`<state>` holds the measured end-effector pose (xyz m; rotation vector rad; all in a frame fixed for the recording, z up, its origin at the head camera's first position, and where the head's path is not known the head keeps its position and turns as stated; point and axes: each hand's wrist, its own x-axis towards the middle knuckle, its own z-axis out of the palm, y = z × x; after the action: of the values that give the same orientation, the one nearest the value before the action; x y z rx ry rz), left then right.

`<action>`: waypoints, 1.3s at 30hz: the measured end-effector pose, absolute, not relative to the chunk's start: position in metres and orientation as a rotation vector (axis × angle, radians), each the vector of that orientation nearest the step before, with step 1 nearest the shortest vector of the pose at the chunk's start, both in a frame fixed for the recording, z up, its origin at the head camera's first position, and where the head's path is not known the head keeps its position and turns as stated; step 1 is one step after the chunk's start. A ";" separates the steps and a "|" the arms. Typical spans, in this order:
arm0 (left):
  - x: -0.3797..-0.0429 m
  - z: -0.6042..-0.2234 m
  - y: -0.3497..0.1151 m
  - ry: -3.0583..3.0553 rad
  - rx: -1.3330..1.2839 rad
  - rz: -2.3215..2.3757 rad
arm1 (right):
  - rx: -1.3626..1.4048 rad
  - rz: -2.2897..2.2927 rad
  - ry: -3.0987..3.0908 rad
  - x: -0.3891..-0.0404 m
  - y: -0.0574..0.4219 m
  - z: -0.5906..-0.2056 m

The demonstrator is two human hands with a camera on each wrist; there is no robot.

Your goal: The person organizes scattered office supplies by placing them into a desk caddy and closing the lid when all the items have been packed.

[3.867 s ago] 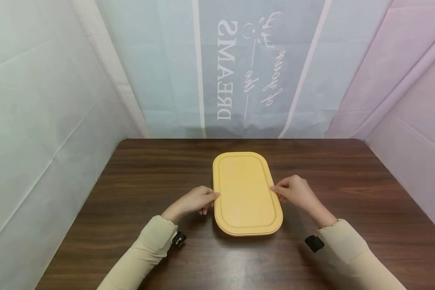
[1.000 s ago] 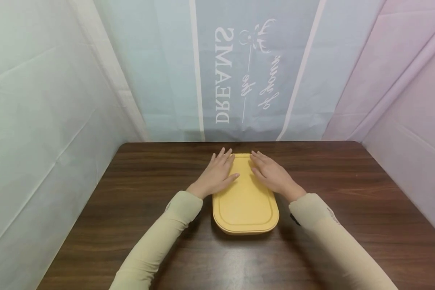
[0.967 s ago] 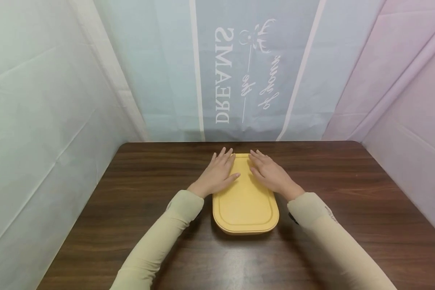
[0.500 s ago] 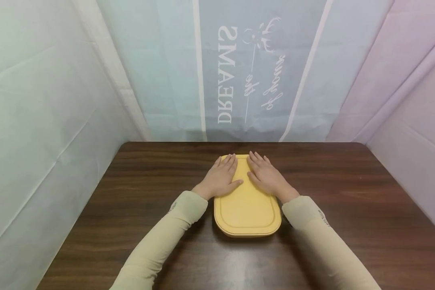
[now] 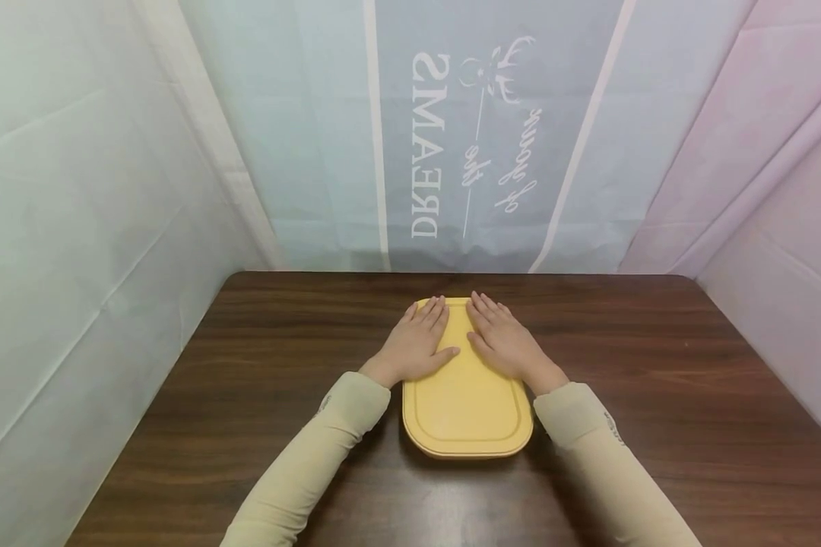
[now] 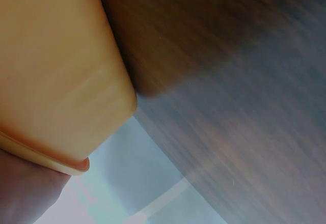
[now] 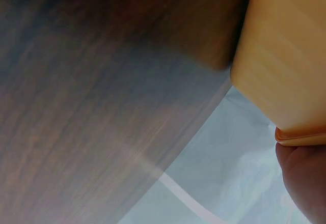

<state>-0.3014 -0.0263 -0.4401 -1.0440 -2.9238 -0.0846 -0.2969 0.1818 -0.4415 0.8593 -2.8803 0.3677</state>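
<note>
A yellow rectangular box with rounded corners [image 5: 465, 456] stands on the table, its yellow lid [image 5: 467, 406] lying on top. My left hand [image 5: 413, 342] rests flat on the lid's far left part, fingers straight and pointing away, thumb stretched inward. On the far right part lies my right hand [image 5: 509, 346], likewise flat with its thumb turned toward the middle. In the left wrist view the box's side wall [image 6: 61, 66] runs down to the table, with part of the hand [image 6: 30, 188] at the lid's edge. The right wrist view shows the opposite wall [image 7: 285, 51]. The box's inside is hidden.
The dark wood-grain table [image 5: 280, 342] extends around the box on all sides. A blue-grey cloth with white lettering [image 5: 429, 144] hangs behind its far edge. Pale cloth walls [image 5: 75, 228] flank it left and right.
Earlier both hands pinched the lid's side edges near the middle. Since then they have moved to its far end and flattened on top; over the last second they shifted slightly inward.
</note>
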 end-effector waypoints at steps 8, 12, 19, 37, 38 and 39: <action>-0.298 -0.440 -0.028 -2.911 -1.050 -0.089 | 0.860 0.367 -2.874 -0.294 0.181 -0.442; -0.297 -0.440 -0.028 -2.924 -1.054 -0.116 | 0.867 0.391 -2.885 -0.294 0.182 -0.444; -0.294 -0.442 -0.029 -2.949 -1.076 -0.220 | 0.889 0.496 -2.892 -0.291 0.188 -0.446; -0.237 -0.439 -0.053 -2.884 -1.159 -0.195 | 0.909 0.500 -2.845 -0.212 0.200 -0.438; -0.234 -0.439 -0.053 -2.881 -1.154 -0.194 | 0.907 0.491 -2.839 -0.211 0.200 -0.438; -0.232 -0.439 -0.053 -2.876 -1.151 -0.193 | 0.904 0.475 -2.834 -0.210 0.199 -0.439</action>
<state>-0.2323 -0.0529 -0.4394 -1.1508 -2.8756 -0.1929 -0.2099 0.1995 -0.4392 0.9035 -2.8341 0.4754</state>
